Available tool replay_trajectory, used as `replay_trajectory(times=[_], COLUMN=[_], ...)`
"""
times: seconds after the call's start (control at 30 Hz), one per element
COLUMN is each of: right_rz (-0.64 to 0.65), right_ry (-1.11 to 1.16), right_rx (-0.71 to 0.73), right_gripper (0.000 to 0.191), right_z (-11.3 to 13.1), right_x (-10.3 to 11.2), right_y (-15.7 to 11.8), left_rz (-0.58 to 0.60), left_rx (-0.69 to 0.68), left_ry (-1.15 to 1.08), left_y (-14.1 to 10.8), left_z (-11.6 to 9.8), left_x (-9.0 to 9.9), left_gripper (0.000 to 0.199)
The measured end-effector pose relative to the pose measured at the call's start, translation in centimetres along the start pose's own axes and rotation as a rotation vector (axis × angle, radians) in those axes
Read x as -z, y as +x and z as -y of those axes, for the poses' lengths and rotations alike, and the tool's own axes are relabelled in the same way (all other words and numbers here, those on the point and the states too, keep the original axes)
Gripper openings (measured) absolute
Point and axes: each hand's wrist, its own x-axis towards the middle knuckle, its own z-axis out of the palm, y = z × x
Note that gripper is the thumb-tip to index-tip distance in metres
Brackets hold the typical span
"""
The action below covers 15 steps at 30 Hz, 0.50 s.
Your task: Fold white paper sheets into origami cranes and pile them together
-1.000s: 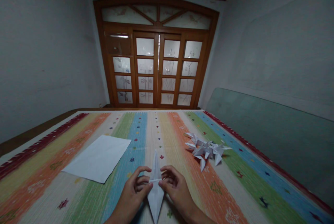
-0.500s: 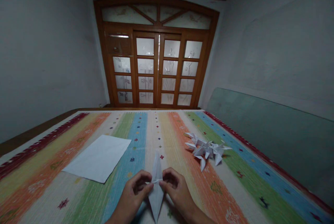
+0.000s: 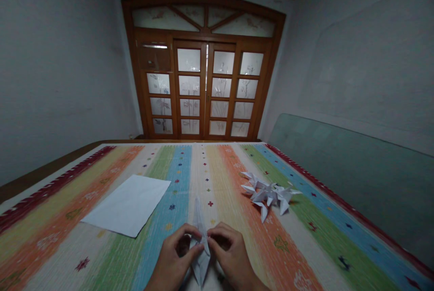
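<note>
A narrow white folded paper (image 3: 200, 264), pointed at its far and near ends, lies at the bottom centre between my hands. My left hand (image 3: 178, 255) pinches its left side, with the thumb lying on top near the middle. From the right, my right hand (image 3: 228, 250) grips the paper's edge between thumb and fingertips. The far tip points away from me over the white stripe of the cloth. Part of the paper's middle is hidden by my fingers.
A flat white paper sheet (image 3: 130, 205) lies to the left on the striped tablecloth (image 3: 225, 205). Several folded white paper pieces (image 3: 269, 194) are clustered at the right. A pale green panel (image 3: 339, 160) stands beyond the right edge, and wooden doors (image 3: 205, 87) are at the back.
My left thumb has moved in over the paper's middle, and both hands are closer together. The folded paper's far tip has tilted slightly left, and its near half looks more creased.
</note>
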Motion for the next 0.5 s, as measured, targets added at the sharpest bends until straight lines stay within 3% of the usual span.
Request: replay_trajectory(times=[0.27, 0.37, 0.43, 0.5], right_rz=[0.039, 0.014, 0.008, 0.006], right_ry=[0.008, 0.003, 0.026, 0.059], right_rx=[0.041, 0.005, -0.029, -0.060], right_gripper=[0.028, 0.026, 0.027, 0.029], right_z=[0.4, 0.2, 0.0, -0.1], right_x=[-0.2, -0.2, -0.2, -0.2], right_y=[-0.2, -0.2, -0.1, -0.1], left_rz=[-0.046, -0.078, -0.054, -0.030], left_rx=[-0.089, -0.047, 0.005, 0.045], left_ry=[0.054, -0.027, -0.124, -0.186], left_y=[-0.6, -0.7, -0.6, -0.5], left_z=[-0.9, -0.5, -0.2, 0.0], left_x=[0.0, 0.0, -0.1, -0.1], left_gripper=[0.018, 0.029, 0.045, 0.049])
